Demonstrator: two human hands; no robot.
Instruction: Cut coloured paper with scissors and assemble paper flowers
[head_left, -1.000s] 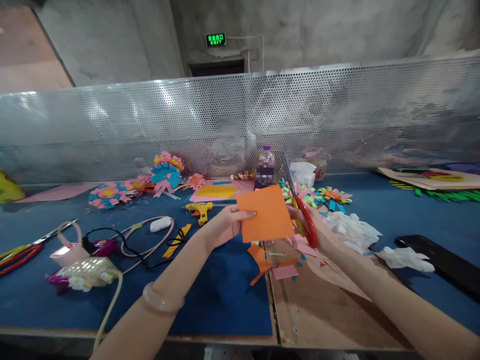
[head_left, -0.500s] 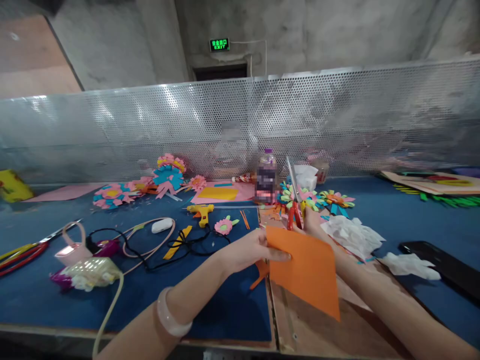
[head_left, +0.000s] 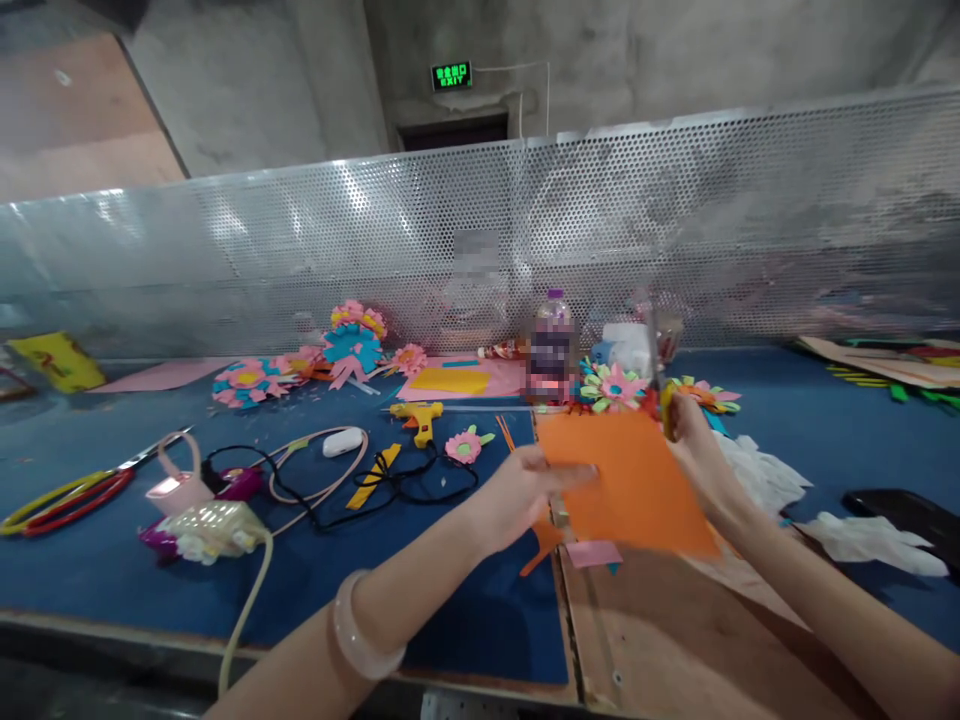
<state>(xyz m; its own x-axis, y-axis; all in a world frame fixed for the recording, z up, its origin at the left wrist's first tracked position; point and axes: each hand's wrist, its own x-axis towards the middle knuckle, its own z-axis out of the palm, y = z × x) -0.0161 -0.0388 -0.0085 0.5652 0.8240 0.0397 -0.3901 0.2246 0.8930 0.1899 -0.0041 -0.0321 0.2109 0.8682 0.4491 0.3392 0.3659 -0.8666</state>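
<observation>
My left hand point(head_left: 525, 492) pinches the left side of an orange sheet of paper point(head_left: 630, 495), its fingers lying across the top face. Beyond the sheet's right edge, my right hand point(head_left: 694, 440) is closed on the handles of a pair of scissors point(head_left: 666, 400), whose blades point up and look blurred. The blades stand apart from the paper. Below my left hand lies an orange paper scrap point(head_left: 541, 545), and a small pink scrap point(head_left: 594, 553) rests on the wooden board point(head_left: 660, 630) under the sheet.
A yellow glue gun point(head_left: 418, 420) with a looped black cord lies left of centre. Paper flowers point(head_left: 352, 345) and a bottle point(head_left: 553, 345) stand along the back. More scissors point(head_left: 97, 490) lie at left. Crumpled tissue point(head_left: 757, 475) and a black phone point(head_left: 904, 515) are at right.
My right hand has moved right and turned the scissors, away from the paper's top edge. The orange sheet lies flatter and has swung round in my left hand. The view has shifted slightly.
</observation>
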